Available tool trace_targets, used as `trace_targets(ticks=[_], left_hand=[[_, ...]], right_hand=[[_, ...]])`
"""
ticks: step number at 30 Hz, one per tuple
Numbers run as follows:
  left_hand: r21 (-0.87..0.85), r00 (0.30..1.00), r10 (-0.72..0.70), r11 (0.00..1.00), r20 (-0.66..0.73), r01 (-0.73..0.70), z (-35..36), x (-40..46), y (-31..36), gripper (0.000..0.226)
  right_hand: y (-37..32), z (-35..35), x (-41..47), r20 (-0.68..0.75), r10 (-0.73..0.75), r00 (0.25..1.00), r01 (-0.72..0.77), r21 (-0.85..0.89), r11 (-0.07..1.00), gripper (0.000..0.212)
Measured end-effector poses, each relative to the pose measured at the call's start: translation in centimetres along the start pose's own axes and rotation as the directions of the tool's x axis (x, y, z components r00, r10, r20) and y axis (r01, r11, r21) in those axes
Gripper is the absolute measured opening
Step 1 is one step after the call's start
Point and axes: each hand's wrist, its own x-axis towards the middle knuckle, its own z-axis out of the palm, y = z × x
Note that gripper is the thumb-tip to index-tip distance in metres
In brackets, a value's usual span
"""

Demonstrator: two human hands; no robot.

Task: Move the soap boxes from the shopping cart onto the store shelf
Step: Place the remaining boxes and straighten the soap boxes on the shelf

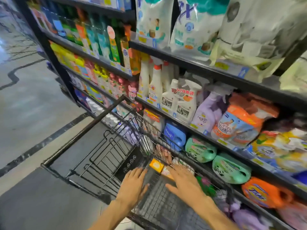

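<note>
Both hands low centre of frame, inside cart (86, 130). Left hand (134, 183) fingers spread, holding nothing. Right hand (184, 181) fingers straight, tips over soap boxes (156, 165) at cart's far end, contact unclear. Shelf (207, 68) on right, w/ detergent.

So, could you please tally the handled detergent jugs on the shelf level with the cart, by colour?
Blue jug: 1
Green jugs: 2
Orange jug: 1
Total: 4
</note>
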Motion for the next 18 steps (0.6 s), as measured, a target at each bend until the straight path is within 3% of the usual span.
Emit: trace_targets(ticks=[3, 7, 12, 15, 18], left_hand=[[-0.014, 0.994, 0.064, 0.998, 0.086, -0.063, 2.9, 5.7, -1.1, 0.088], [0.001, 0.98, 0.096, 0.995, 0.176, -0.098, 8.0, 13.2, -2.6, 0.064], [-0.003, 0.964, 0.08, 0.997, 0.253, -0.083, 16.2, 20.4, -4.3, 0.062], [0.031, 0.958, 0.092, 0.994, 0.272, -0.104, 20.3, 24.6, -5.1, 0.067], [0.049, 0.947, 0.074, 0.994, 0.312, -0.094, 23.6, 28.4, -6.0, 0.069]], right_hand=[[1.9, 2.3, 2.3, 0.02, 0.092, 0.996, -0.093, 0.043, 0.995, 0.071], [4.4, 8.1, 5.8, 0.07, 0.251, 0.965, -0.256, 0.084, 0.963, 0.09], [6.6, 16.1, 9.0, 0.116, 0.348, 0.93, -0.363, 0.161, 0.918, 0.111], [7.4, 20.5, 10.7, 0.231, 0.379, 0.896, -0.429, 0.227, 0.874, 0.083], [7.4, 23.3, 11.7, 0.111, 0.426, 0.898, -0.44, 0.279, 0.854, 0.07]])
